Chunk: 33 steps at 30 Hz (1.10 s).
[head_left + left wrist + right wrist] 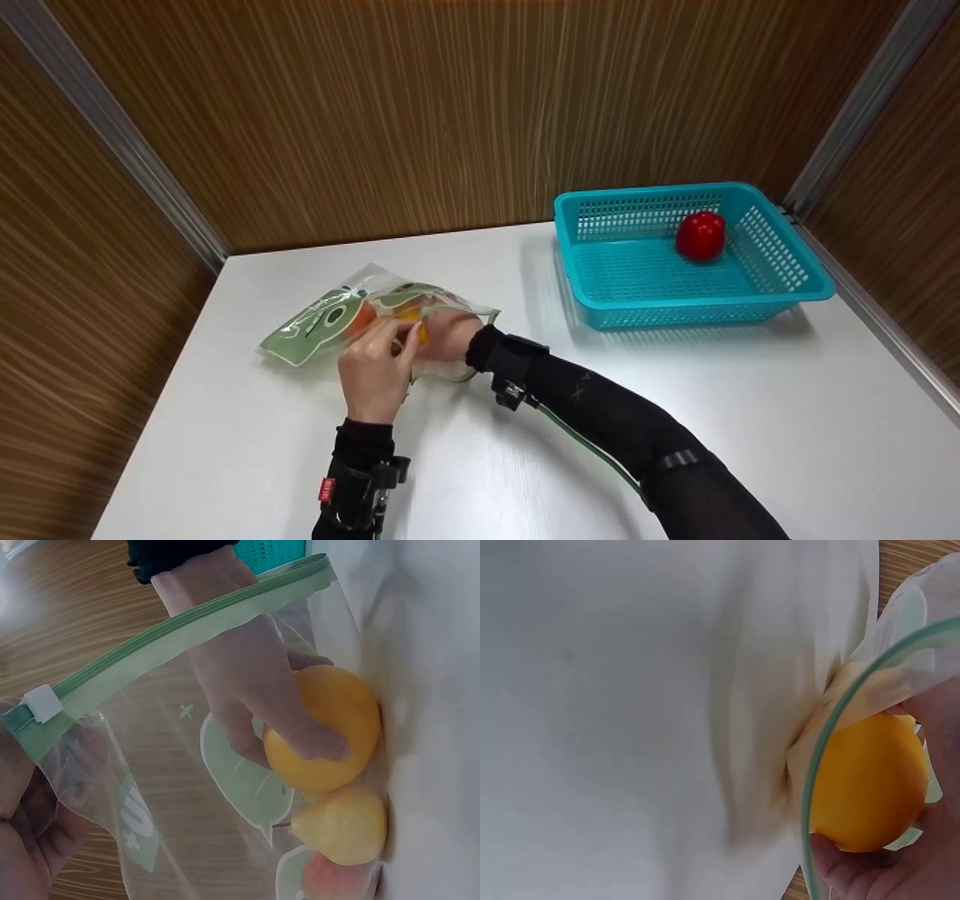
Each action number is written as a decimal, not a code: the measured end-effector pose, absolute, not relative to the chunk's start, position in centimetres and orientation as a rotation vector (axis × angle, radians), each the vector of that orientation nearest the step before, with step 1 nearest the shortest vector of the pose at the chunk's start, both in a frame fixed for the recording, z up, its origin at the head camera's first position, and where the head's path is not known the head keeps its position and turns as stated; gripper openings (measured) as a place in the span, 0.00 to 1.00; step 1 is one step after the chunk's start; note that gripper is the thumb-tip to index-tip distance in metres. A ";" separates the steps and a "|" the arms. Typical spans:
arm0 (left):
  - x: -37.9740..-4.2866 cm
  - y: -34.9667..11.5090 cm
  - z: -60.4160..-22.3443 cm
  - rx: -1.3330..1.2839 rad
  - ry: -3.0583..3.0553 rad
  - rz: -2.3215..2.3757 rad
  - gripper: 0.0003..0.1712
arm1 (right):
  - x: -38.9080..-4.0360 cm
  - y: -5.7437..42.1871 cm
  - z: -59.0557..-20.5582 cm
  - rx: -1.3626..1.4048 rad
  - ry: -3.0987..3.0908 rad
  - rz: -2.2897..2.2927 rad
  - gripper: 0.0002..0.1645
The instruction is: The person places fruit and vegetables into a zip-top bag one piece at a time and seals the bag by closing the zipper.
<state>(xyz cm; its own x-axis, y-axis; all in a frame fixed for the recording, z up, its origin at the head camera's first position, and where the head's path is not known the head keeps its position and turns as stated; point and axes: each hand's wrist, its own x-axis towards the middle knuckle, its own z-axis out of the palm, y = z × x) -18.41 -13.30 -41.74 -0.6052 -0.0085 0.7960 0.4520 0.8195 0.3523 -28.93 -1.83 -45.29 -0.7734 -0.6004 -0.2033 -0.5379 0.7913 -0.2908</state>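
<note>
A clear zip bag (307, 341) with green printed patterns lies on the white table, its mouth toward the right. My left hand (373, 371) pinches the edge of the mouth, close to the white slider (43, 703). Reaching in through the mouth, my right hand (247, 682) grips an orange (352, 705) inside the bag, fingers and thumb curled round it. A yellow pear (349, 829) touches the orange in the left wrist view. Beside the pear is a reddish, peach-like fruit (334, 877), partly covered by the bag's print.
A turquoise slotted basket (697, 306) stands at the back right of the table (480, 472) and has a red bell pepper (701, 237) in it. Wood-grain panels (420, 112) rise behind the table and on both sides.
</note>
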 end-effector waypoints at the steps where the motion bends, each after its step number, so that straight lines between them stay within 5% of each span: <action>1: -18.4 -13.3 -41.7 -0.325 -2.134 -0.679 0.05 | -28.9 -1.7 -45.3 -0.913 2.698 -0.326 0.21; 10: -18.3 -13.5 -41.7 -0.322 -2.148 -0.687 0.05 | -26.4 0.1 -44.9 -0.957 2.879 -0.516 0.18; 20: -18.2 -13.5 -41.6 -0.318 -2.153 -0.693 0.05 | -23.3 2.7 -44.2 -0.970 2.936 -0.633 0.38; 33: -18.1 -13.4 -41.4 -0.299 -2.172 -0.712 0.06 | -20.0 7.2 -42.2 -1.046 3.020 -0.600 0.34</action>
<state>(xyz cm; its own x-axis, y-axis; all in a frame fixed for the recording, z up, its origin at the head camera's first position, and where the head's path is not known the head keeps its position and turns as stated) -18.08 -13.36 -41.41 -0.6417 -0.0251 0.7665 0.4334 0.8127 0.3895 -19.99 7.16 -42.22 -0.7876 -0.5754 0.2207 -0.6160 0.7259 -0.3059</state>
